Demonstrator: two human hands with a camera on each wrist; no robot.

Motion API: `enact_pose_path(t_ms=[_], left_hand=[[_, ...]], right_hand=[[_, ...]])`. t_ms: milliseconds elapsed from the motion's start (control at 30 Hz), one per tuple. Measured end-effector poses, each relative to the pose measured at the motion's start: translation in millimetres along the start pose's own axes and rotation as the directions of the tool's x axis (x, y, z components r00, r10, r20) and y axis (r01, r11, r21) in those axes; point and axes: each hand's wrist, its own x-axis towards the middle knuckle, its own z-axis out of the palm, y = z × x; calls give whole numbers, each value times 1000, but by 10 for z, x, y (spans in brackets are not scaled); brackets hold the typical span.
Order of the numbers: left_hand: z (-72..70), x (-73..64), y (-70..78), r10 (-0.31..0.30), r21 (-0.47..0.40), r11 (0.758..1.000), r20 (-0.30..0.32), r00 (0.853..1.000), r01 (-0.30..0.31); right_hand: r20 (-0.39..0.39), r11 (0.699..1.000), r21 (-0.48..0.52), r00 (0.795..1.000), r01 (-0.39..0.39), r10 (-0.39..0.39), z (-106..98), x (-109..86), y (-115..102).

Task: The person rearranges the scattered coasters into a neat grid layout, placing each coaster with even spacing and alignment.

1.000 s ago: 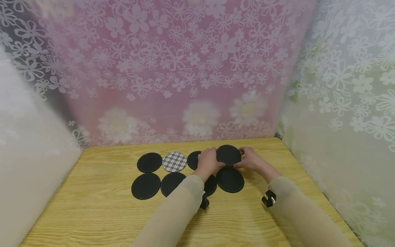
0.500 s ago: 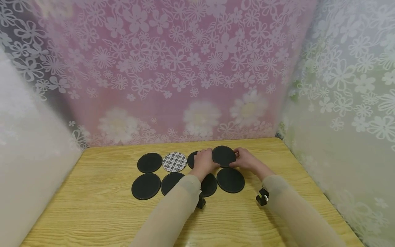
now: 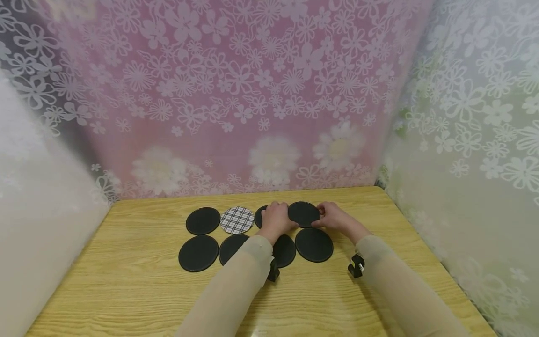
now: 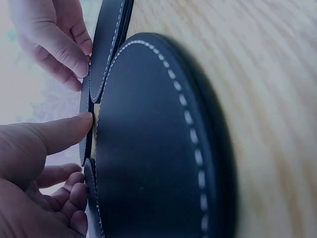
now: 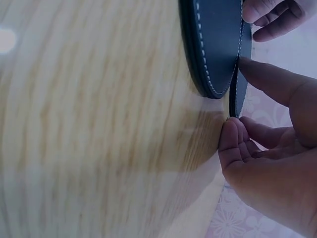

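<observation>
A round black coaster (image 3: pixel 304 215) with pale edge stitching lies flat at the right end of the back row, between the two hands. My left hand (image 3: pixel 275 221) holds its left edge, thumb at the near side, and covers part of the neighbouring black coaster (image 3: pixel 260 216). On the opposite edge my right hand (image 3: pixel 337 219) holds it with thumb and curled fingers; the right wrist view shows the thumb (image 5: pixel 270 82) touching the rim. Directly in front lies another black coaster (image 3: pixel 314 245). The left forearm partly hides front-row coasters.
A white coaster with black plaid lines (image 3: pixel 237 220) lies in the back row beside a black one (image 3: pixel 203 221). More black coasters (image 3: pixel 198 253) form the front row. The wooden table (image 3: pixel 126 290) meets flowered curtains at the back and sides.
Both hands have moved left with the back-right coaster and lowered it flat onto the table, closer to its neighbour. The other coasters keep their places.
</observation>
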Motion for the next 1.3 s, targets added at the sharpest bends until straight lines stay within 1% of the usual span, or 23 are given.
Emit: enact_pose_path(t_ms=[233, 367, 500, 667, 800, 1100, 1200, 1300], left_hand=[[11, 10, -32, 28, -13, 1000, 1, 1000, -28], [-49, -77, 7, 40, 17, 999, -1, 999, -39], [-126, -197, 51, 56, 44, 998, -32, 998, -54], [-132, -234, 48, 68, 53, 996, -53, 996, -65], [-115, -233, 29, 77, 46, 996, -65, 995, -75], [-128, -284, 9, 101, 8, 995, -74, 992, -101], [-137, -313, -8, 98, -1, 995, -81, 992, -98], [-151, -352, -40, 87, -3, 996, -91, 992, -88]], right_hand=[[9, 1000, -14, 1000, 16, -16, -2, 0, 13], [4, 999, -26, 1000, 22, -22, 3, -12, 8], [6, 1000, -19, 1000, 23, -23, 5, -32, -10], [8, 1000, -3, 1000, 18, -18, 2, -55, -26], [5, 1000, -5, 1000, 15, -15, 7, -56, -24], [-5, 1000, -9, 1000, 15, -15, 10, -55, -38], [-13, 1000, -18, 1000, 18, -19, 20, -61, -37], [-40, 999, -47, 999, 19, -21, 35, -84, -50]])
